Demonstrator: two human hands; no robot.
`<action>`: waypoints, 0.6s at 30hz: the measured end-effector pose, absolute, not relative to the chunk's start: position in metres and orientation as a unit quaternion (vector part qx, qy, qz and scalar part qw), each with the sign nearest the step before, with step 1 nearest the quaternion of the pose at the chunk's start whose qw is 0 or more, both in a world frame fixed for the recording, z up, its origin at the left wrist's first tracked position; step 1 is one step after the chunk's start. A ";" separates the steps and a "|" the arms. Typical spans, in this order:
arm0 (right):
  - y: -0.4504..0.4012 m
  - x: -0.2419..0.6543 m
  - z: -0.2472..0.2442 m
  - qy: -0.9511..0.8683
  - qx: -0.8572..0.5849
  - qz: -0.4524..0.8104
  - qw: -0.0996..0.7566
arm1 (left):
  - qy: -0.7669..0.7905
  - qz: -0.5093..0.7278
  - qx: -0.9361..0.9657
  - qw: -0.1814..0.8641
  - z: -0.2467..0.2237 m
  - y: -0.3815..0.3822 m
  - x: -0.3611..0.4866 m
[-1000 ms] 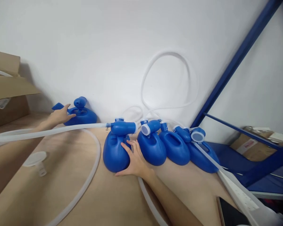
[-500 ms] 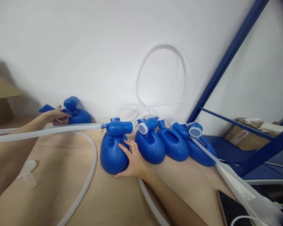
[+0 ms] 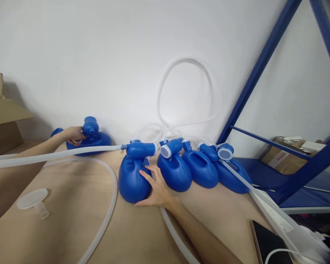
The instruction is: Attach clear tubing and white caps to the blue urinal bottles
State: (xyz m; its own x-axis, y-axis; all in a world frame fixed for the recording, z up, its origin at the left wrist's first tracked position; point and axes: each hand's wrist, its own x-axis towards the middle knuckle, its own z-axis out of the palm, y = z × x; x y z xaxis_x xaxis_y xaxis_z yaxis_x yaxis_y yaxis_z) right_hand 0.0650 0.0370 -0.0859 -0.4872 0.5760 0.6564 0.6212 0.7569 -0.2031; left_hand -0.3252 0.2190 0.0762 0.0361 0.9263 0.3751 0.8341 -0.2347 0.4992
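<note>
My left hand (image 3: pixel 76 135) reaches to the far left, its fingers closed at a blue urinal bottle (image 3: pixel 101 140) that lies by the wall with a blue spout piece (image 3: pixel 90 125) on top. A bit of white ring shows under these fingers; the exact grip is partly hidden. In the middle, my right hand (image 3: pixel 155 189) curves round the side of another blue urinal bottle (image 3: pixel 133 183), thumb low and fingers near its handle. That bottle's blue spout (image 3: pixel 141 149) lies sideways and has a white cap at the right and a white hose (image 3: pixel 71 152) at the left.
Several more blue urinal bottles (image 3: pixel 174 172) stand in a row to the right. A hose loop (image 3: pixel 159 91) leans on the wall. A translucent funnel-like piece (image 3: pixel 33 199) lies on the table at left. A phone (image 3: pixel 269 240), power strip (image 3: pixel 280 214), blue rack (image 3: pixel 253 80) and cardboard box (image 3: pixel 5 135) are around.
The view has shifted slightly, bringing more of the left side in. The spout piece by my left hand now faces another way. My right hand stays on its bottle.
</note>
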 end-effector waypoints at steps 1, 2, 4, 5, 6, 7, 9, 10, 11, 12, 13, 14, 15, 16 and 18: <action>0.037 0.066 -0.087 -0.862 -0.331 -0.049 0.382 | 0.626 0.298 0.719 0.046 0.080 0.212 -0.320; 0.038 0.066 -0.088 -0.860 -0.313 -0.067 0.396 | 0.639 0.267 0.721 0.019 0.085 0.203 -0.314; 0.038 0.066 -0.090 -0.853 -0.289 -0.102 0.422 | 0.649 0.215 0.729 -0.032 0.096 0.183 -0.302; 0.038 0.066 -0.091 -0.848 -0.285 -0.117 0.431 | 0.646 0.198 0.735 -0.053 0.102 0.171 -0.296; 0.038 0.066 -0.092 -0.841 -0.289 -0.131 0.439 | 0.642 0.183 0.742 -0.070 0.108 0.159 -0.290; 0.037 0.066 -0.093 -0.832 -0.299 -0.143 0.445 | 0.637 0.172 0.747 -0.084 0.113 0.147 -0.285; 0.037 0.066 -0.094 -0.814 -0.324 -0.159 0.456 | 0.632 0.137 0.757 -0.094 0.123 0.123 -0.276; 0.036 0.066 -0.094 -0.805 -0.335 -0.161 0.463 | 0.632 0.114 0.762 -0.089 0.127 0.111 -0.272; 0.036 0.066 -0.094 -0.798 -0.343 -0.159 0.470 | 0.633 0.087 0.766 -0.076 0.129 0.100 -0.270; 0.036 0.066 -0.094 -0.793 -0.346 -0.157 0.475 | 0.635 0.059 0.768 -0.060 0.131 0.090 -0.267; 0.036 0.065 -0.094 -0.792 -0.345 -0.154 0.480 | 0.636 0.034 0.770 -0.041 0.131 0.080 -0.266; 0.036 0.065 -0.094 -0.791 -0.341 -0.155 0.484 | 0.635 0.018 0.772 -0.019 0.131 0.070 -0.265; 0.036 0.065 -0.094 -0.790 -0.337 -0.157 0.488 | 0.631 0.010 0.776 0.007 0.129 0.061 -0.264; 0.037 0.065 -0.094 -0.788 -0.336 -0.159 0.491 | 0.622 0.004 0.783 0.035 0.127 0.051 -0.263; 0.037 0.064 -0.094 -0.785 -0.349 -0.155 0.487 | 0.595 -0.003 0.798 0.092 0.123 0.032 -0.263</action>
